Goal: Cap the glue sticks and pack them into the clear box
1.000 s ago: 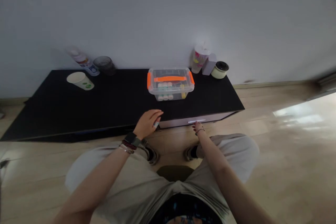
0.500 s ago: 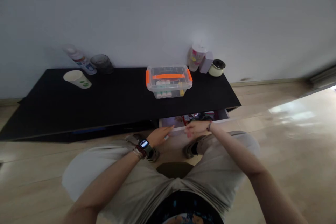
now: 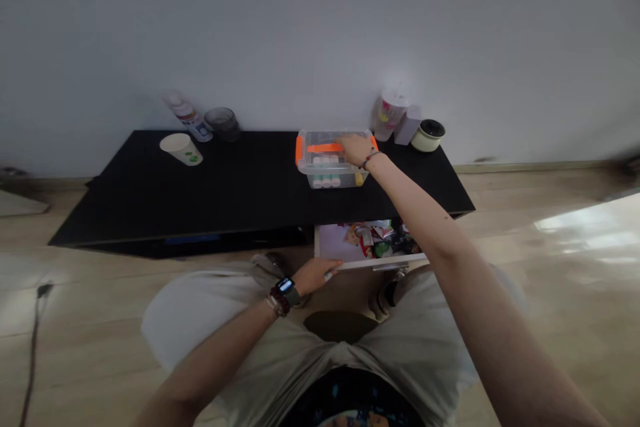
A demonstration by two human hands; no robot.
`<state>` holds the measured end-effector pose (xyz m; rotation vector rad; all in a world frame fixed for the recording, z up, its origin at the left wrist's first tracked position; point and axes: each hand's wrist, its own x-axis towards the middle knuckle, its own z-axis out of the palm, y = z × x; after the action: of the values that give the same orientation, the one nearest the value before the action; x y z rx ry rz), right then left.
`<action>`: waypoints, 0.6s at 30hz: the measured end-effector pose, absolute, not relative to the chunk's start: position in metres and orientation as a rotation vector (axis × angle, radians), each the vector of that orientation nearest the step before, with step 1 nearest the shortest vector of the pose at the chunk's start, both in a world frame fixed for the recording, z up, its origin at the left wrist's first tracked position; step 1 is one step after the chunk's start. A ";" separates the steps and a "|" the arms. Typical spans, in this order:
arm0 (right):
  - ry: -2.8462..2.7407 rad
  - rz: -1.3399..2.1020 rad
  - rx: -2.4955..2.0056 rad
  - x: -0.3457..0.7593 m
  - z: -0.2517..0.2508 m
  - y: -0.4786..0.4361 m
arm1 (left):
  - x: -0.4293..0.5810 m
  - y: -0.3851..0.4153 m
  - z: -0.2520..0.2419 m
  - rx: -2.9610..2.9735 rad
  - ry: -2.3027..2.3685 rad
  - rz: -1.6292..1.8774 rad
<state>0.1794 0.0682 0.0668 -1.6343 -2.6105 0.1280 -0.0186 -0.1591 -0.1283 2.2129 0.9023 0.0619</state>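
Observation:
A clear plastic storage box [image 3: 314,173] with an orange handle [image 3: 323,147] and orange side latches stands on the black cabinet [image 3: 250,187]. Through its wall show several small white-capped bottles and something yellow. My right hand [image 3: 356,149] reaches over the lid, its fingers closed on the right part of the handle. Below the cabinet top a white drawer [image 3: 337,243] is pulled out, holding a pile of colourful packets [image 3: 380,240]. My left hand [image 3: 315,275], wearing a watch, grips the front edge of the drawer near its left corner.
To the left on the cabinet are a paper cup [image 3: 183,149], a spray can [image 3: 187,117] and a dark glass cup [image 3: 223,124]. At the right back stand a plastic cup [image 3: 391,115], a grey-white box [image 3: 409,125] and a lidded pot [image 3: 429,137]. A cable [image 3: 36,340] lies on the floor.
My right hand has moved up from the drawer front to the box's handle. The drawer is now farther out, showing more packets. My left hand stays at its edge.

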 end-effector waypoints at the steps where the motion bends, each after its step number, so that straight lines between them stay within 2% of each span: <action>1: -2.631 0.125 -1.675 0.177 0.066 0.070 | -0.019 -0.162 -0.128 2.210 0.901 0.060; 12: -2.555 0.138 -1.716 0.174 0.066 0.071 | -0.018 -0.183 -0.130 2.249 0.825 -0.028; 18: -2.671 0.076 -1.660 0.199 0.076 0.037 | -0.019 -0.197 -0.123 2.232 0.837 -0.062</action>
<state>0.1987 0.0368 0.0764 -1.6598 -2.6705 0.0757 -0.0186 -0.1975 -0.1231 2.2325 0.8372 -0.0624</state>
